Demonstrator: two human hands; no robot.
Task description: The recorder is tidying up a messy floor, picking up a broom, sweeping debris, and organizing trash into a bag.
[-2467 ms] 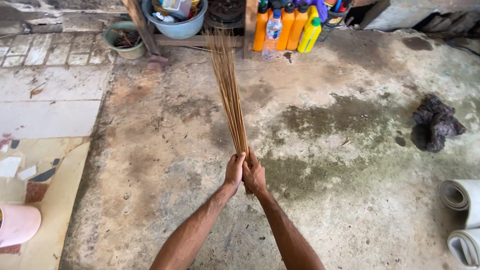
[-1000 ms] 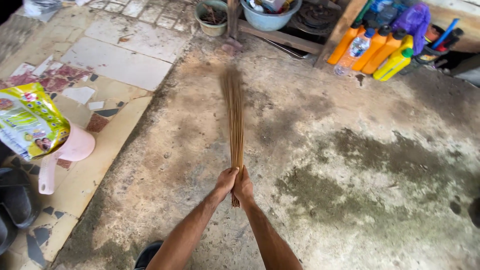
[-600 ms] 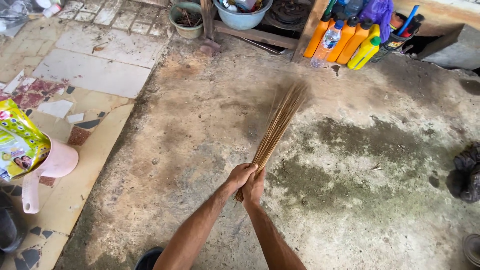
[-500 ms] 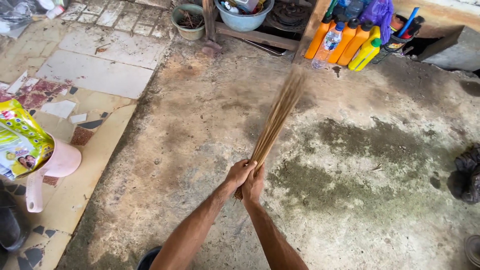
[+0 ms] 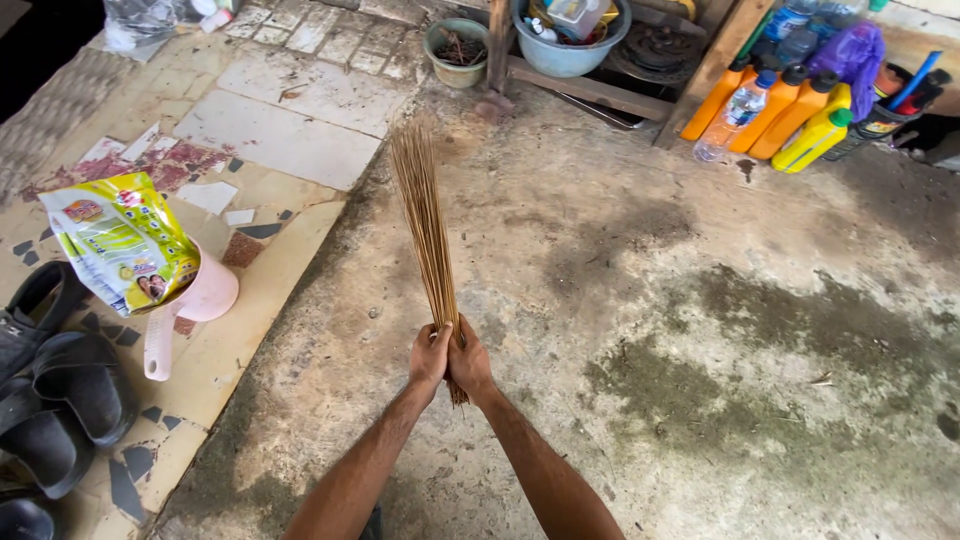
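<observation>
Both hands, the left hand (image 5: 430, 356) and the right hand (image 5: 470, 362), are closed tight around the base of a stick broom (image 5: 425, 225). Its thin brown bristles fan away over the stained concrete floor (image 5: 700, 330), tips toward a green pot (image 5: 458, 39). A pink jug (image 5: 195, 305) lies well left.

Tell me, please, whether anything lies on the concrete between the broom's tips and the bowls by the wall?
Nothing visible does: the concrete floor beyond the broom, held in both hands, looks bare up to the green bowl.
</observation>
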